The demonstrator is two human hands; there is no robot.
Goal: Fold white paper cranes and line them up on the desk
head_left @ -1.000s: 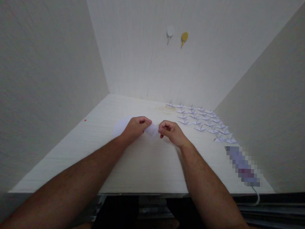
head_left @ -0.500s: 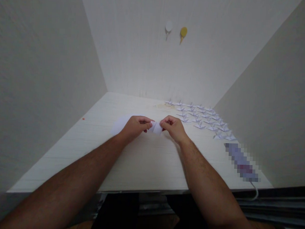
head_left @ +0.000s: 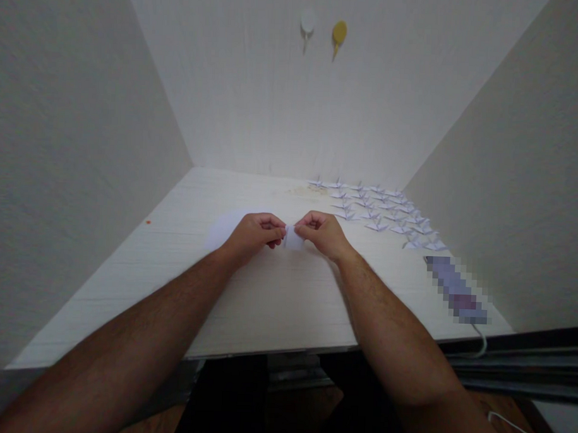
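Note:
A small folded piece of white paper is held up between my two hands, just above the white table. My left hand pinches its left edge between thumb and fingers. On the upper right, my right hand grips the same paper, thumb against curled fingers. Behind my left hand lies a stack or sheet of white paper, partly covered by that hand. Several folded white paper cranes stand in rows on the table to the right of my right hand.
A blurred-out flat device with a white cable lies near the table's right edge. Walls enclose the table on three sides. White and yellow hooks are fixed to the back wall. A tiny red spot is at left.
My hands have come closer together on the paper, and its visible part now looks narrower and squarer. The whole view has shifted slightly.

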